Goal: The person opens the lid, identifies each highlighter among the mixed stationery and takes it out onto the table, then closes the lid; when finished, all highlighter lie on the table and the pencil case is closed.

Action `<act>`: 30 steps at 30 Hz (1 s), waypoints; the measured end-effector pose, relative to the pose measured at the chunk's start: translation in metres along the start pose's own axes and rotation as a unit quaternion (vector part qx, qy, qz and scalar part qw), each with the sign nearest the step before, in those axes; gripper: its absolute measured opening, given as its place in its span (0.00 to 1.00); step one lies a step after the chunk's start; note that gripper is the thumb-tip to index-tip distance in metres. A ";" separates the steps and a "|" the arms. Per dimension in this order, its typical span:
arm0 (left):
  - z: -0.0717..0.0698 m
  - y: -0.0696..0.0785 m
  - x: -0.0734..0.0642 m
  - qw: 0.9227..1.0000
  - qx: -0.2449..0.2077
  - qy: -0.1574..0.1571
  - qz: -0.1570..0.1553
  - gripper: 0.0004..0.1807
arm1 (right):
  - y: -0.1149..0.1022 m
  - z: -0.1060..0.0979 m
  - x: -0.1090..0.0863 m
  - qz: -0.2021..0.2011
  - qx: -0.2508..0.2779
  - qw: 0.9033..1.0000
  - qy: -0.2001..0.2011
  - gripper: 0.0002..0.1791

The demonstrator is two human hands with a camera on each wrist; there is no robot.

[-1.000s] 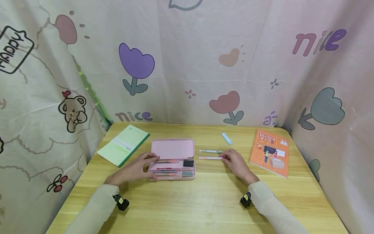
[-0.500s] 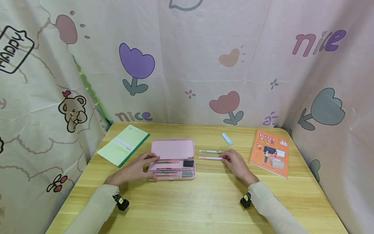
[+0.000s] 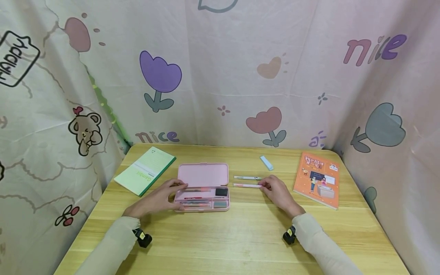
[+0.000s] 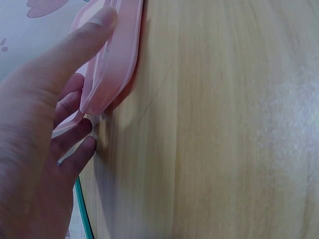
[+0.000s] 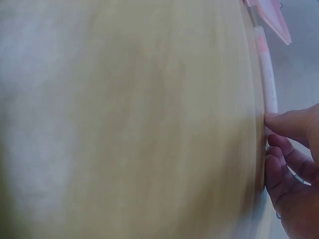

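Observation:
An open pink pencil case (image 3: pixel 203 175) stands mid-table with its lid tipped back. Pens, a black block and a grey-blue block lie in its compartments. My left hand (image 3: pixel 159 196) grips the case's left end, thumb at the front and fingers at the back; the left wrist view shows the thumb on the pink wall (image 4: pixel 117 74). My right hand (image 3: pixel 278 193) pinches the right end of a white and pink pen (image 3: pixel 245 185), which lies along the table to the right of the case. In the right wrist view the thumb and finger meet on that pen (image 5: pixel 268 74).
A second pen (image 3: pixel 245 178) lies just behind the pinched one. Farther back is a light blue stick-shaped item (image 3: pixel 266 163). A green notebook (image 3: pixel 146 170) lies at the left, an orange book (image 3: pixel 317 180) at the right. A printed curtain (image 3: pixel 213 76) encloses the table.

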State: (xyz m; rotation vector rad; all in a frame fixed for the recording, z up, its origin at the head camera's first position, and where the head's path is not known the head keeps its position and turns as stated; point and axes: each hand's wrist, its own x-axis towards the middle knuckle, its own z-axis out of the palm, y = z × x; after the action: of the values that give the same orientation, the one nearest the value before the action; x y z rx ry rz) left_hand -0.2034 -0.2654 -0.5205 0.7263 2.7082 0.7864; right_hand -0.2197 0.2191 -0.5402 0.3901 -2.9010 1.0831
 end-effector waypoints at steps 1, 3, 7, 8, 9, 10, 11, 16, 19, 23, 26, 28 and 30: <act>0.000 0.000 0.000 1.000 -0.001 0.000 -0.002 0.54 | 0.000 0.000 0.000 -0.001 -0.001 1.000 0.000 0.07; 0.000 -0.001 0.000 1.000 -0.001 -0.001 -0.001 0.53 | 0.000 0.001 0.000 -0.003 -0.001 1.000 0.000 0.07; 0.000 -0.001 0.000 1.000 0.001 0.001 0.002 0.53 | 0.000 0.000 -0.001 -0.003 0.002 1.000 0.002 0.07; 0.000 -0.001 0.000 1.000 0.003 0.001 0.005 0.53 | 0.000 0.000 -0.001 -0.006 0.005 1.000 0.003 0.07; 0.000 -0.001 0.000 1.000 0.000 0.001 0.003 0.53 | 0.000 0.000 -0.001 -0.005 0.007 1.000 0.004 0.07; 0.000 -0.001 -0.001 1.000 -0.001 0.001 0.004 0.53 | -0.001 0.000 -0.001 -0.004 0.010 1.000 0.005 0.07; 0.000 -0.001 0.000 1.000 -0.001 0.002 0.005 0.53 | -0.001 -0.001 -0.002 -0.003 0.012 1.000 0.005 0.08; 0.000 -0.001 0.000 1.000 0.000 0.004 0.006 0.54 | -0.005 -0.002 0.000 -0.004 0.013 1.000 0.022 0.10; 0.000 -0.001 0.000 1.000 0.003 0.006 0.007 0.54 | -0.015 -0.001 0.004 -0.019 0.016 0.999 0.036 0.12; -0.001 0.000 -0.001 1.000 0.002 0.007 0.006 0.53 | -0.039 0.006 0.011 -0.051 0.031 0.997 0.041 0.13; -0.001 -0.001 -0.001 1.000 0.004 0.005 0.006 0.54 | -0.059 0.017 0.016 -0.075 0.040 0.996 0.035 0.13; 0.000 -0.001 -0.001 1.000 0.003 0.005 0.005 0.54 | -0.072 0.027 0.020 -0.089 0.045 0.995 0.026 0.12; 0.000 -0.001 -0.001 1.000 0.006 0.006 0.008 0.54 | -0.085 0.039 0.022 -0.102 0.051 0.993 0.011 0.11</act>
State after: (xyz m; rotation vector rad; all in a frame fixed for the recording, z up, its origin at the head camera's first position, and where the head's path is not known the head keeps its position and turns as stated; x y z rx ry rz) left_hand -0.2027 -0.2667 -0.5211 0.7485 2.7234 0.7825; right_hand -0.2185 0.1273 -0.5128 0.6577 -2.7204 1.1944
